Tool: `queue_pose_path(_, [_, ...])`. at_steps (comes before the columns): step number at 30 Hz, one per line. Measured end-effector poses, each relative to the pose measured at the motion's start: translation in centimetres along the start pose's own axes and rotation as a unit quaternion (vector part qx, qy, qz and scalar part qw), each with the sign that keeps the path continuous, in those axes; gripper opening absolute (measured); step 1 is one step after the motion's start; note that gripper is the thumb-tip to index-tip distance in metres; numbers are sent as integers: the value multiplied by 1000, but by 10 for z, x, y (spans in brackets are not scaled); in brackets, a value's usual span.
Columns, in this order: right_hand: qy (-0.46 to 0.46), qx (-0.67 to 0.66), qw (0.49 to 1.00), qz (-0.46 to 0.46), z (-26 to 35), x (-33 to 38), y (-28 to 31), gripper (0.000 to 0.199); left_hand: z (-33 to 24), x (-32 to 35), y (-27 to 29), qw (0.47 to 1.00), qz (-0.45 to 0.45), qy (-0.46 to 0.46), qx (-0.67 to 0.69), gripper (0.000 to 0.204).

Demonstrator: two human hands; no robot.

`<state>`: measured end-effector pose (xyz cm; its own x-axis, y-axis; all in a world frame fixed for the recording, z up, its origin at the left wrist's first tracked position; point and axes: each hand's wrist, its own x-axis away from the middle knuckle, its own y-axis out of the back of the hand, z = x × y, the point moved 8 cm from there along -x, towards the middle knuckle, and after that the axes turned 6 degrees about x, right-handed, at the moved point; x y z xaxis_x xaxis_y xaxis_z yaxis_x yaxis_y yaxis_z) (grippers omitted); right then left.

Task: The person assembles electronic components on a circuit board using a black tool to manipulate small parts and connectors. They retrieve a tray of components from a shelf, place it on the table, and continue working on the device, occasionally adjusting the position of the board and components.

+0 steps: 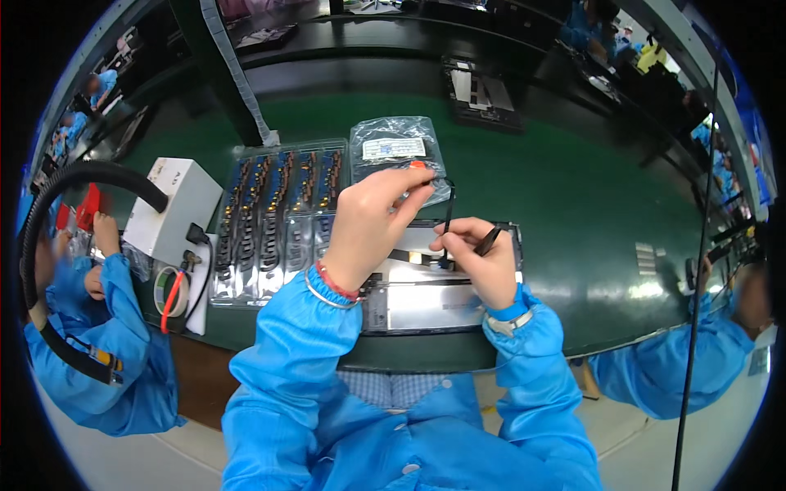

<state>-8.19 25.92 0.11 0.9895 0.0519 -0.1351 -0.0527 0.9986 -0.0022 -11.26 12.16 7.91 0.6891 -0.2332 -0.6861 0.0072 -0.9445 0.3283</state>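
My left hand (368, 217) is raised with thumb and forefinger pinched together on the upper end of a thin black strip (449, 209). The strip hangs down toward an opened flat device (422, 309) with silvery metal plates, lying in front of me. My right hand (485, 266) is closed around a slim black tool (489, 240), likely tweezers; its working end is hidden by the fingers. Those fingertips are close to the strip's lower part, above the device. A small orange piece (418, 164) shows beside my left fingertips; whether I hold it cannot be made out.
Clear trays (237, 254) with rows of small parts lie left of the device, a labelled plastic bag (393, 131) behind it. Further left are a white box (173, 204) with a black hose and a tape roll (170, 292). Another opened device (483, 94) lies far back. Co-workers sit on both sides.
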Motion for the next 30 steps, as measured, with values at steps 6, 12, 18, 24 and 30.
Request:
queue_pose_path(6, [85,103,991,-25,10,5,3,26,11,20,2,999,-17,17,39,17])
queue_pose_path(12, [132,191,967,-101,21,9,5,18,-5,37,-18,996,31,-78,34,22])
queue_pose_path(18, [117,158,973,-122,17,9,10,10,4,37,-19,996,23,17,83,12])
queue_pose_path(24, [68,87,983,-146,11,8,18,6,-6,39,-18,998,14,-52,19,13])
queue_pose_path(30, [71,81,988,-115,9,8,12,8,-3,38,-17,999,8,-20,28,12])
